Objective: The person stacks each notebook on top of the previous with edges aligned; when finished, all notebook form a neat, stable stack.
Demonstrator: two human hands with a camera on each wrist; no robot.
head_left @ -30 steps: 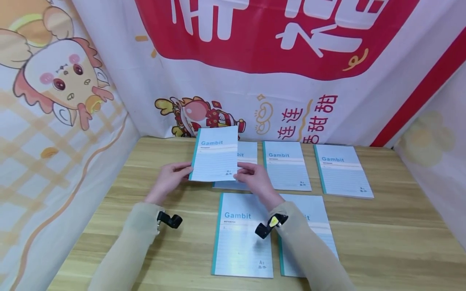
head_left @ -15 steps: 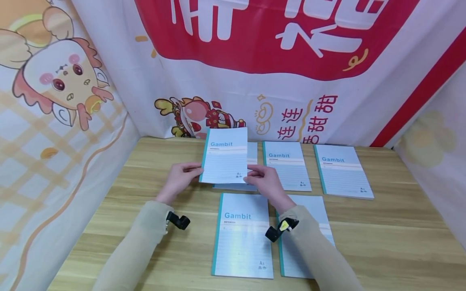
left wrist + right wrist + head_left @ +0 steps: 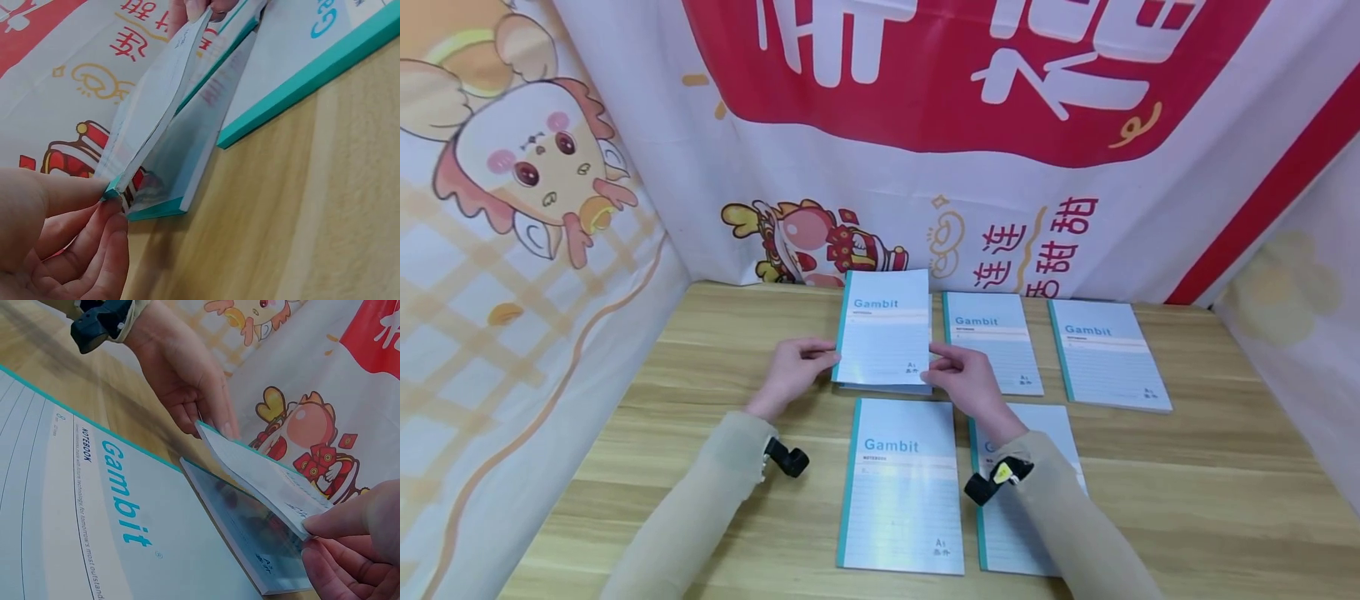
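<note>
A pale blue lined notebook with a teal spine and the word Gambit on its cover (image 3: 884, 329) is held tilted above the light wooden table (image 3: 1187, 492), the left hand (image 3: 793, 372) pinching its lower left corner and the right hand (image 3: 967, 382) its lower right corner. Directly beneath it lies another such notebook (image 3: 880, 387), mostly hidden. Two matching notebooks (image 3: 992, 342) lie to the right in the far row, and two more (image 3: 901, 483) lie nearer, the right sleeve (image 3: 1075, 525) crossing one of them.

A notebook (image 3: 885, 327) hangs over another notebook (image 3: 880, 387) on the table (image 3: 1187, 492). Two more (image 3: 992, 342) (image 3: 1107, 352) lie to its right. Two others (image 3: 901, 483) (image 3: 1037, 533) lie in front.
</note>
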